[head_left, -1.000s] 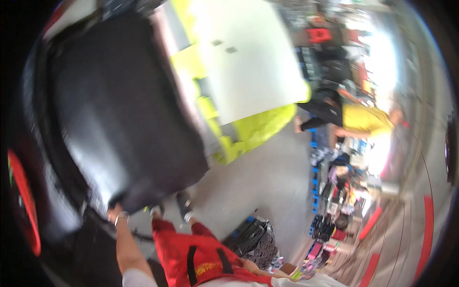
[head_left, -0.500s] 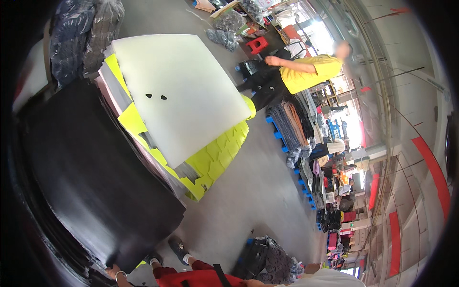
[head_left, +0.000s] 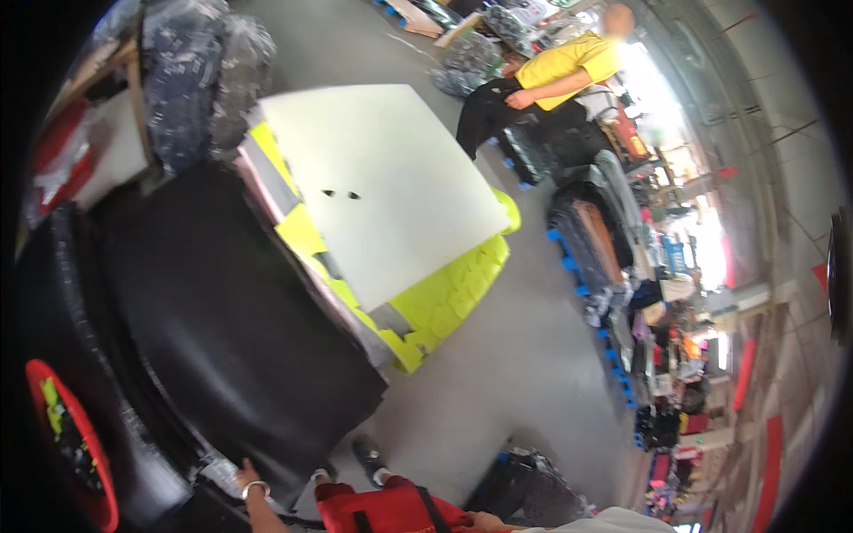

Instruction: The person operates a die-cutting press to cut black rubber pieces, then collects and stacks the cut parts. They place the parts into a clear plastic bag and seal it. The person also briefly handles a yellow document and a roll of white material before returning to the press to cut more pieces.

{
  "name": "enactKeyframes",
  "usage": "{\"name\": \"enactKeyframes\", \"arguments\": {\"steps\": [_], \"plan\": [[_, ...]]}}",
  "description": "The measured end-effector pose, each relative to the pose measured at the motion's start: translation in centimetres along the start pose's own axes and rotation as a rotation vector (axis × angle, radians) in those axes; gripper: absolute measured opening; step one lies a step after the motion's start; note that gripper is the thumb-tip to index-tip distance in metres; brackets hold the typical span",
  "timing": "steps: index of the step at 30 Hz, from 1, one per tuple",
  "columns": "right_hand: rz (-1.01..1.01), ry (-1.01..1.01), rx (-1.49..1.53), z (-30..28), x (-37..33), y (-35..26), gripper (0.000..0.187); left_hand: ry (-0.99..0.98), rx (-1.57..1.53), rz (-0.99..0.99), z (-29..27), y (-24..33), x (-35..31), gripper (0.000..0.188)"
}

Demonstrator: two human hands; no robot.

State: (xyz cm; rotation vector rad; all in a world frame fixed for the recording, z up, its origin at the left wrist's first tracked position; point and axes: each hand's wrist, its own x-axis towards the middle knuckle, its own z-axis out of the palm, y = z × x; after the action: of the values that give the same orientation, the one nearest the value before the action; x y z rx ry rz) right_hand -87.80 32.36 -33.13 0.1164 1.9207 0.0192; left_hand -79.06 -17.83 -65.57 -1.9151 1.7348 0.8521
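My left hand (head_left: 249, 480), with a white band at the wrist, is at the near edge of a large black sheet (head_left: 240, 320). Its fingers are closed on that edge, partly blurred. The sheet is smooth and lies broad and slightly curved over a dark stack. My right hand (head_left: 484, 522) shows only in part at the lower edge, beside my red apron (head_left: 400, 508); its fingers are hidden. Beyond the black sheet lies a white sheet (head_left: 391, 178) with two small dark holes, on top of a pile of bright yellow-green cut pieces (head_left: 453, 293).
A red-rimmed tub (head_left: 108, 484) with yellow-green scraps stands at the left. Plastic-wrapped dark bundles (head_left: 182, 80) are at the far left. A person in a yellow shirt (head_left: 569, 67) stands beyond the pile. Loaded blue pallets (head_left: 569, 258) line the right; a dark bundle (head_left: 524, 484) sits nearby.
My view has swung left, bringing the red-rimmed tub in. My left hand stays at the black sheet's near edge. The person in yellow has moved farther off and turned.
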Motion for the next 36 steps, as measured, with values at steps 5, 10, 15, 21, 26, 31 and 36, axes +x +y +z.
{"name": "enactKeyframes", "arguments": {"steps": [5, 10, 15, 21, 26, 31, 36], "plan": [[-0.117, 0.044, -0.026, -3.4, 0.5, -1.9, 0.071, -0.054, 0.364, 0.453, -7.4, 7.3, -8.5, 0.044], [-0.330, 0.129, -0.097, -6.2, 4.2, -3.0, 0.060, 0.214, 0.045, 0.710, -17.3, 14.9, -20.1, 0.047], [-0.418, 0.193, -0.015, -12.9, 8.5, -1.5, 0.054, 0.266, 0.331, 1.092, -30.0, 17.9, -33.1, 0.051], [-0.702, 0.598, 0.011, -29.5, 10.4, -5.3, 0.047, 0.265, 0.685, 1.011, -46.8, 12.9, -49.1, 0.046], [-1.014, 0.442, 0.384, -32.6, -4.8, -20.7, 0.055, 0.110, 0.912, 1.016, -49.5, 6.8, -63.2, 0.031], [-2.318, -0.068, -0.151, -18.6, -26.1, -27.8, 0.067, 0.061, 0.925, 0.908, -47.9, -2.0, -72.2, 0.009], [-1.846, -0.916, -1.194, -4.4, -33.0, -24.7, 0.041, 0.160, 0.797, 0.564, -45.4, -17.0, -79.7, 0.009]]}}
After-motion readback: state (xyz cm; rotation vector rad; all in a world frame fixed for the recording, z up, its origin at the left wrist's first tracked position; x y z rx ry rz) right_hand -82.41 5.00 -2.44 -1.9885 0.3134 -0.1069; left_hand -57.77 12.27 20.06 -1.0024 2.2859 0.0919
